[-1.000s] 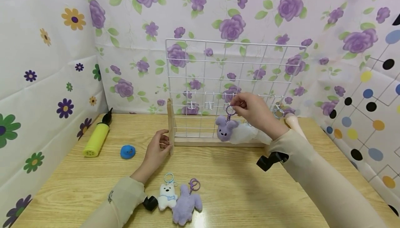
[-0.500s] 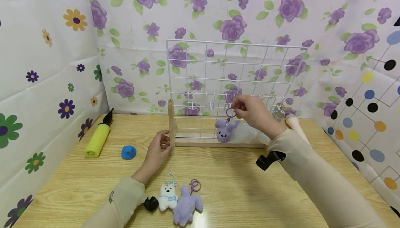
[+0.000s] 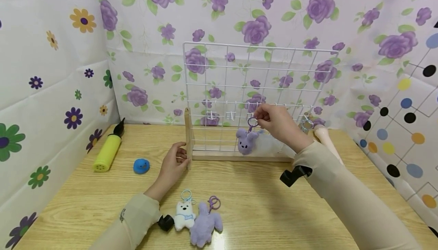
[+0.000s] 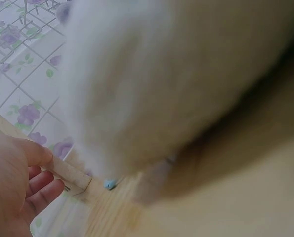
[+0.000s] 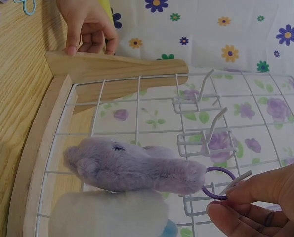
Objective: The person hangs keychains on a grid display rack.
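Note:
My right hand (image 3: pixel 278 122) pinches the purple ring (image 5: pixel 218 182) of a lilac plush keychain (image 3: pixel 246 141) between thumb and fingertips. In the right wrist view the ring overlaps the tip of a white hook (image 5: pixel 236 181) on the wire grid rack (image 5: pixel 137 131). A white plush (image 5: pixel 107 215) hangs beside the lilac one. My left hand (image 3: pixel 172 164) touches the left end of the rack's wooden stand (image 3: pixel 188 139), thumb against the wood, other fingers loosely bent. Below it lie a white bear keychain (image 3: pixel 184 215) and another lilac plush keychain (image 3: pixel 205 225).
To the left are a blue rubber duck (image 3: pixel 141 165) and a yellow pump (image 3: pixel 108 151). Further white hooks (image 3: pixel 211 115) sit on the grid. A pale rod-like object (image 3: pixel 326 141) lies behind the right arm. Patterned cloth hangs behind the table (image 3: pixel 260 212).
The lilac plush in my right hand sways slightly, its ring staying near the hook. My left hand stays on the wooden stand.

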`<action>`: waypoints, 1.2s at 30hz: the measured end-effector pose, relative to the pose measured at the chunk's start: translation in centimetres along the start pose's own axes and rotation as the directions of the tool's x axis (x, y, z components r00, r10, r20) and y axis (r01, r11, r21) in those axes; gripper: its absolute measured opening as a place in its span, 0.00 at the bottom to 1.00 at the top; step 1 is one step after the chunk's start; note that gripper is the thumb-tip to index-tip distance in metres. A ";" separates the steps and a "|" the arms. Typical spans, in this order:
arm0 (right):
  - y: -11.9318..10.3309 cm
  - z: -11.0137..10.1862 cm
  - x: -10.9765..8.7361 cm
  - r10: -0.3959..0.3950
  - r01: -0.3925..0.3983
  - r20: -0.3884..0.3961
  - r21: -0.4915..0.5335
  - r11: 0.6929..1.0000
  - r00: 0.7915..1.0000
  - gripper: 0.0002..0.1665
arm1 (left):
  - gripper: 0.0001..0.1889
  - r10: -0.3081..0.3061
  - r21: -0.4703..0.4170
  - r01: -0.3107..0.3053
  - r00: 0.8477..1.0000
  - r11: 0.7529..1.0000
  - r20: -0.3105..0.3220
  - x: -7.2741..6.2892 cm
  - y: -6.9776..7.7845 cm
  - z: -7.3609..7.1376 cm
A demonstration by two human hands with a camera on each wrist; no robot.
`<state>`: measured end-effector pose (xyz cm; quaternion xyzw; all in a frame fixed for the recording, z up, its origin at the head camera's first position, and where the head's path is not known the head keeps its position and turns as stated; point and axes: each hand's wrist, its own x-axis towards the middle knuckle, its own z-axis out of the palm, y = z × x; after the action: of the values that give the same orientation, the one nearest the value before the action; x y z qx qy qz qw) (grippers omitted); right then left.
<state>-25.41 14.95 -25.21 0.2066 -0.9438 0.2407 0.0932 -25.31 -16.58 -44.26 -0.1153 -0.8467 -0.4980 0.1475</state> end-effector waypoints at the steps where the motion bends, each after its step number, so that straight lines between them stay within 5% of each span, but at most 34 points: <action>1: 0.0 0.0 0.0 0.001 -0.001 -0.003 0.000 1.000 1.000 0.06 | 0.28 -0.001 0.000 0.001 1.000 1.000 0.000 0.0 0.0 0.0; 21: 0.1 -0.8 -2.0 0.060 -0.054 -0.066 0.080 0.995 0.996 0.11 | 0.27 -0.001 -0.019 0.001 1.000 1.000 0.000 0.0 -0.2 0.0; 28: -0.4 -0.6 -3.5 0.010 0.007 -0.160 0.106 0.994 0.987 0.11 | 0.28 -0.002 -0.025 0.002 1.000 1.000 0.004 -0.1 -0.1 0.0; 36: -1.4 0.4 -5.3 -0.114 0.140 -0.307 0.061 0.988 0.945 0.10 | 0.28 0.003 -0.025 -0.002 1.000 1.000 0.006 0.0 -0.1 0.0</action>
<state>-20.05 15.52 -26.41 0.2314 -0.8923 0.3016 0.2433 -25.33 -16.59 -44.38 -0.1198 -0.8408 -0.5080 0.1439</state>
